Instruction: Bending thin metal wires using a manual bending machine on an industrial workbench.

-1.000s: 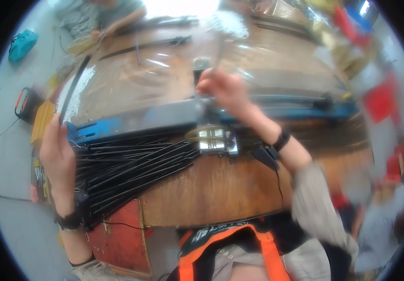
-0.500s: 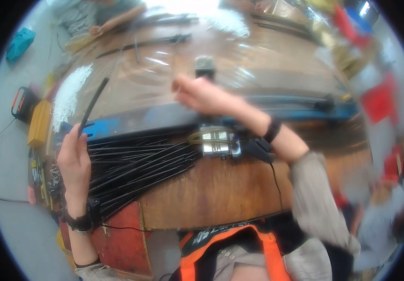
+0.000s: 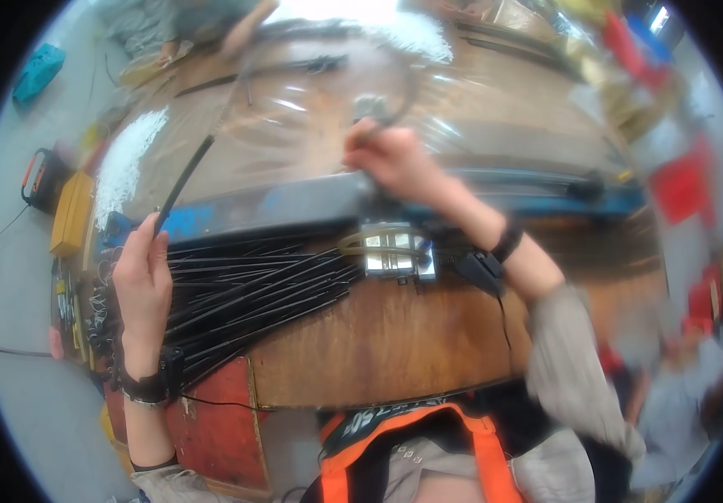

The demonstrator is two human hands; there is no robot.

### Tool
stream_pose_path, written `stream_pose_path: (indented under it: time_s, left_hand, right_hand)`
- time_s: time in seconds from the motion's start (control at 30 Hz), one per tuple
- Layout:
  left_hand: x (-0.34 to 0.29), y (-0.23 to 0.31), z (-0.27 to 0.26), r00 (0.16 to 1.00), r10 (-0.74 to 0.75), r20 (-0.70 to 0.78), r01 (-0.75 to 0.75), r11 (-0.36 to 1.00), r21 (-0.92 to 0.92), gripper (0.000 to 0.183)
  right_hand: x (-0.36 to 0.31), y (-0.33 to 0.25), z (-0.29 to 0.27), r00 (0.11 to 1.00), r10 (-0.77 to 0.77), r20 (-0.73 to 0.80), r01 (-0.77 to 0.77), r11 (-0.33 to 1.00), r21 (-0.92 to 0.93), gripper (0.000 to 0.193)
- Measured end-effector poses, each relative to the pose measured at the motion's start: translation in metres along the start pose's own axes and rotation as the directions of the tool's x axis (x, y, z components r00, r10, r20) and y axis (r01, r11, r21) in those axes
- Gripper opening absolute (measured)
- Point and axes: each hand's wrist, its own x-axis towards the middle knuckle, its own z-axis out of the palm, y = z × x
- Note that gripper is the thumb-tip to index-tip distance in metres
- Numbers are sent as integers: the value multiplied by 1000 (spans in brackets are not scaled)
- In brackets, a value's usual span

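My left hand (image 3: 142, 277) is closed around the lower end of a slim black tube (image 3: 185, 176), which slants up and to the right. A thin pale strand runs on from the tube's upper tip, too fine to follow far. My right hand (image 3: 395, 159) is raised over the middle of the table, its fingers pinched together. From those fingers a dark curved strand (image 3: 412, 84) arcs upward, smeared by motion. Below the left hand lies a bundle of black rods (image 3: 244, 289). A small metal device (image 3: 388, 250) with a yellowish hose stands at the rods' right end.
A blue and grey rail (image 3: 294, 204) crosses the wooden table (image 3: 336, 352). Clear plastic film covers the far side, with white strands (image 3: 131, 163) at left. A black box with a cable (image 3: 483, 272) sits by the metal device. Another person's arm (image 3: 248, 27) reaches in at the far edge.
My right hand has moved right, and a dark curved strand now shows at it. My left hand has shifted slightly right, with the black tube leaning further over. The other person's arm has moved.
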Motion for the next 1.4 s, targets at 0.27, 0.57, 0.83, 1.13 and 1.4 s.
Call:
stream_pose_path:
  time_s: [0.27,0.57,0.83,1.13,1.4]
  left_hand:
    - [7,-7,-4,1000,-14,17,14,1000,5,22]
    - [15,-19,34,962,125,244,-158,980,122,21]
    - [67,57,171,874,465,138,-434,877,-208,9]
    - [69,78,184,867,391,309,-296,903,-312,19]
    - [72,81,183,874,435,217,-366,882,-297,20]
  right_hand:
    - [13,-12,23,944,148,296,28,855,-517,6]
    - [-152,42,-175,999,23,-31,-39,515,-856,12]
    - [-180,26,-201,976,44,-214,-210,455,-865,7]
    - [-199,56,-209,951,177,-253,-305,411,-859,4]
    - [-186,13,-185,986,-9,-166,-146,433,-889,19]
